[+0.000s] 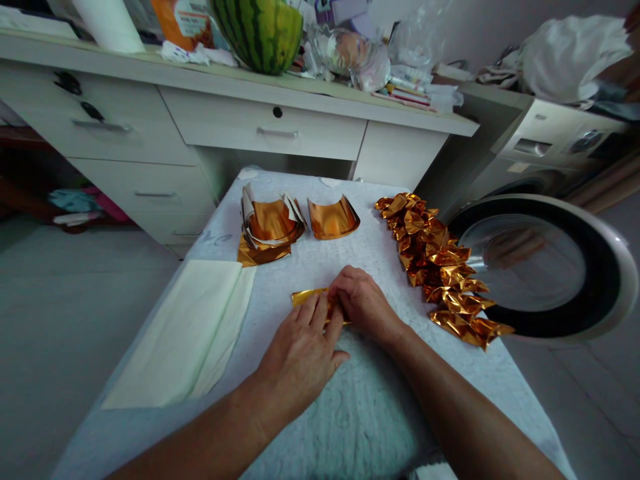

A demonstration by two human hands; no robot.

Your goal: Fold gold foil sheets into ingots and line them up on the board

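A small gold foil sheet, partly covered by my hands, lies on the cloth-covered table. My left hand rests flat on it with the fingers stretched out. At its right end my right hand has its fingers curled down and pressed together on the foil; the fingertips are partly hidden. Beyond my hands sit a curved stack of gold foil sheets and a single curved foil sheet. To the right runs a row of folded, crinkled gold foil pieces.
Folded pale paper lies along the table's left side. An open washing machine door stands close to the right edge. Behind the table is a white desk bearing a cut watermelon, plastic bags and a paper roll.
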